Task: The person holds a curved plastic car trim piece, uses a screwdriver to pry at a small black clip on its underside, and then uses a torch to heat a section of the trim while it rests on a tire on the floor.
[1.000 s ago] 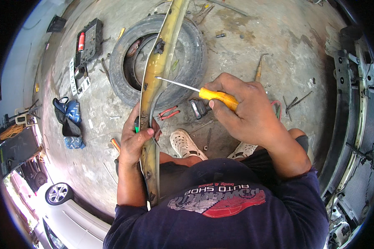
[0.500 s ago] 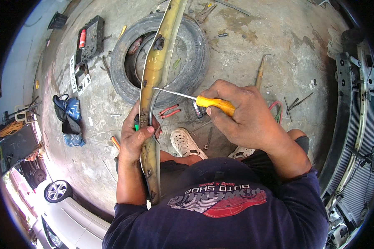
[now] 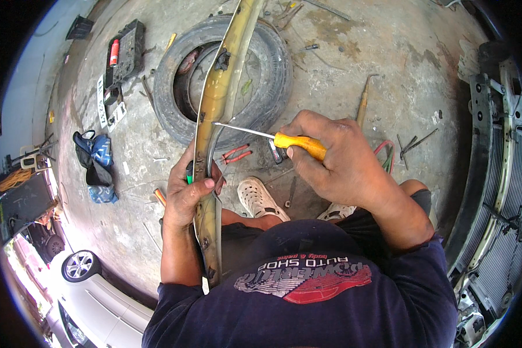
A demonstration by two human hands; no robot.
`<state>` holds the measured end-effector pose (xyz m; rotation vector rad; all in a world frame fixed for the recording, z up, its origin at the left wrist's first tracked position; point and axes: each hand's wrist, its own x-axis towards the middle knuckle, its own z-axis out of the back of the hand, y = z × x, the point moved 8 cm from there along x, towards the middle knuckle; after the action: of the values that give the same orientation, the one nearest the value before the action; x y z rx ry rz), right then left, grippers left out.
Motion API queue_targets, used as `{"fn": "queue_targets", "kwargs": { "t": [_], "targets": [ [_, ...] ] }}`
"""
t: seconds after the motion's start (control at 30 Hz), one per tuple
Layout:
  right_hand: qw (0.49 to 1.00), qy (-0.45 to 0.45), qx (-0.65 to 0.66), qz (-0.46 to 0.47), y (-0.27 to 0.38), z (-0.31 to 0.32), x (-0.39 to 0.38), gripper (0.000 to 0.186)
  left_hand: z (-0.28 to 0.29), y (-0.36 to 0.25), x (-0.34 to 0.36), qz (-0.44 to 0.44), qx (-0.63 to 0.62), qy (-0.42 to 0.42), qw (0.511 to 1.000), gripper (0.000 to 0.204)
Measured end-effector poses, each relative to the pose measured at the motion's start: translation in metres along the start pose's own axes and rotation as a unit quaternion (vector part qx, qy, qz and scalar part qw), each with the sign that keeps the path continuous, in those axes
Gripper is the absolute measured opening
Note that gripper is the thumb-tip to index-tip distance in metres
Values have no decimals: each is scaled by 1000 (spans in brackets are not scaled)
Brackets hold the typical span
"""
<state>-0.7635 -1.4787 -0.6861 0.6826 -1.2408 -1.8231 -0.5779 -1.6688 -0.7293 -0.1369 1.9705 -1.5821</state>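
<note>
A long, narrow yellowish car body strip [image 3: 219, 98] runs from my lap up over an old tyre [image 3: 272, 64] lying on the concrete floor. My left hand [image 3: 187, 191] grips the strip near its lower part. My right hand [image 3: 333, 159] holds a screwdriver with a yellow-orange handle [image 3: 298, 144]. Its thin metal shaft points left, and the tip touches the strip's edge. A small green object peeks out by my left thumb.
Red-handled pliers [image 3: 236, 154] lie on the floor by the tyre. A black tool tray [image 3: 124, 52] and a blue bag [image 3: 98, 156] sit at the left. A car radiator and front frame [image 3: 499, 174] stand at the right. A white car [image 3: 93, 301] is at lower left.
My right hand has lowered slightly with the screwdriver, whose tip has come down along the strip. My left hand keeps its grip in the same place.
</note>
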Motion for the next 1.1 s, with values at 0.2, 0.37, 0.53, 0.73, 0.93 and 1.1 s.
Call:
{"fn": "queue_targets", "kwargs": {
  "t": [0.2, 0.37, 0.53, 0.73, 0.93, 1.1],
  "targets": [
    [1000, 6, 14, -12, -3, 0, 1, 20, 0, 2, 1, -3, -1, 12, 1000, 95],
    [1000, 6, 21, -13, -5, 1, 1, 22, -4, -1, 2, -8, -1, 18, 1000, 96],
    [999, 20, 25, -43, -7, 4, 3, 23, -1, -6, -1, -21, 29, -8, 999, 92],
    [993, -19, 105, -44, -14, 69, -12, 25, 14, -43, -17, -48, 181, -95, 978, 73],
    [983, -71, 42, -166, -63, 124, -14, 26, 38, -120, -23, -136, 445, -164, 870, 43],
    [956, -73, -98, -268, -184, 130, -9, 31, 74, -175, -18, -203, 636, -237, 706, 46]
  ]
}}
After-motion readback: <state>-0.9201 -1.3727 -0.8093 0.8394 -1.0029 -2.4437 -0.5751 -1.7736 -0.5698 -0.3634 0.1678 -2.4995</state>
